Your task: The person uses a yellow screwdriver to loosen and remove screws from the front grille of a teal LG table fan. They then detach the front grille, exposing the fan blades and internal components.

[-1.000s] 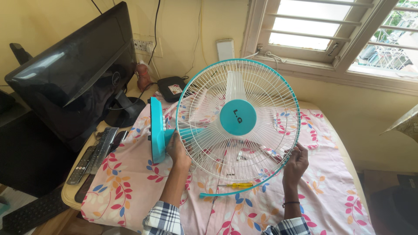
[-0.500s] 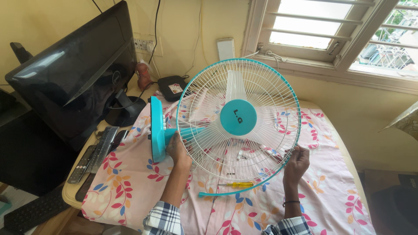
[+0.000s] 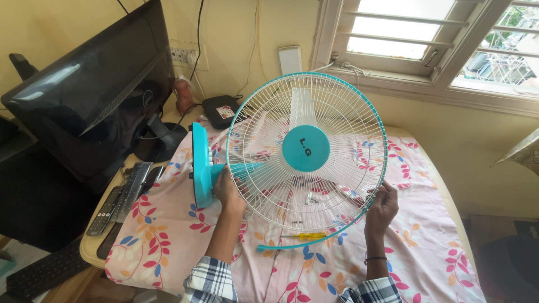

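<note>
- Both hands grip one round white wire fan guard with a teal rim (image 3: pixel 306 151), held upright over the flowered cloth: right hand (image 3: pixel 382 206) curled on the lower right rim, left hand (image 3: pixel 227 191) closed at the left edge beside the teal base (image 3: pixel 200 165).
- One yellow-handled screwdriver (image 3: pixel 306 236) lies on the cloth below the guard, nearer the right hand.
- Farther back, one black monitor (image 3: pixel 95 95).

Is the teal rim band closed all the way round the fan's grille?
No, open. The teal rim band hangs loose off the grille at the bottom, its free end above the floral cloth.
</note>
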